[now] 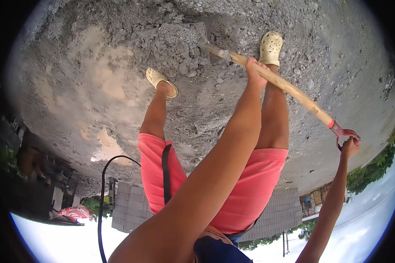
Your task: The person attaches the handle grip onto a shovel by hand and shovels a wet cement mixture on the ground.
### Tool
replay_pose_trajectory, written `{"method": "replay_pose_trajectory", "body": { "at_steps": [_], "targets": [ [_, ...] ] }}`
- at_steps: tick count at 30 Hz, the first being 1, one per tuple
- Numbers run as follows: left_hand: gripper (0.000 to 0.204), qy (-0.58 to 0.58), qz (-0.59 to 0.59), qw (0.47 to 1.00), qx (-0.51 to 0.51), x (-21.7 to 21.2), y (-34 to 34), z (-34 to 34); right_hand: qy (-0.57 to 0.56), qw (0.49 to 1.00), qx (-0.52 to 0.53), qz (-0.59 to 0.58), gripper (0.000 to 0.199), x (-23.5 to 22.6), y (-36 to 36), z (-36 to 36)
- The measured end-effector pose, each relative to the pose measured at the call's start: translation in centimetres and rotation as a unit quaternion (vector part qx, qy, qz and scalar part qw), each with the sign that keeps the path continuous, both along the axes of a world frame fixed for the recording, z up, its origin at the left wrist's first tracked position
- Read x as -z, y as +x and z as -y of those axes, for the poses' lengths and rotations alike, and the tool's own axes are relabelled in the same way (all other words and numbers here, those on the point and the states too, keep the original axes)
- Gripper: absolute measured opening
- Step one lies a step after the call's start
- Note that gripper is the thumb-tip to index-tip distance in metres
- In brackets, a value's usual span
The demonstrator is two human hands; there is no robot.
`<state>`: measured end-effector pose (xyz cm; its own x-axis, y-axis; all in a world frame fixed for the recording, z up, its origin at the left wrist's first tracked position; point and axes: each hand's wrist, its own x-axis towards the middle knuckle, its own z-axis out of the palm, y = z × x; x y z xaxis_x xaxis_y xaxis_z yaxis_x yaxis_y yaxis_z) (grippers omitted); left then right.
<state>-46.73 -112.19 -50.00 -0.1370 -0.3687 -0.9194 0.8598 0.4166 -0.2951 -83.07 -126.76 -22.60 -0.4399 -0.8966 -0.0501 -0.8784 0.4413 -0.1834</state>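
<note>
I hold a shovel [297,93] with a pale wooden shaft and a red D-shaped grip. My left hand [255,72] is wrapped round the lower shaft, near my right foot. At the far end of the shaft, on the right, my right hand [350,147] closes on the red grip. The shovel's metal blade [201,33] lies at a heap of lumpy grey, damp-looking gravelly mix [175,47]. Lumps cover most of the blade, so its edge is largely hidden.
My feet, in cream perforated clogs [271,47], stand apart on rough grey ground [215,105] beside the heap. Muddy tan puddles [103,61] lie to the left. A black cable [102,188] loops at lower left. Tiled grey surfaces [129,206] and greenery appear near the lower rim.
</note>
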Motion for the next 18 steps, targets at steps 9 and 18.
{"method": "replay_pose_trajectory", "body": {
  "at_steps": [9, 18],
  "targets": [
    [0.020, 0.034, 0.059, 0.998, -0.001, -8.0, 10.2, -5.3, 0.031, 0.989, 0.018, 0.142, 0.015, -1.0, 8.0, -2.0],
    [0.021, 0.057, 0.171, 0.978, -0.108, -21.7, 25.5, -22.1, 0.154, 0.932, -0.133, 0.300, 0.006, -10.4, 26.8, -7.5]
  ]
}}
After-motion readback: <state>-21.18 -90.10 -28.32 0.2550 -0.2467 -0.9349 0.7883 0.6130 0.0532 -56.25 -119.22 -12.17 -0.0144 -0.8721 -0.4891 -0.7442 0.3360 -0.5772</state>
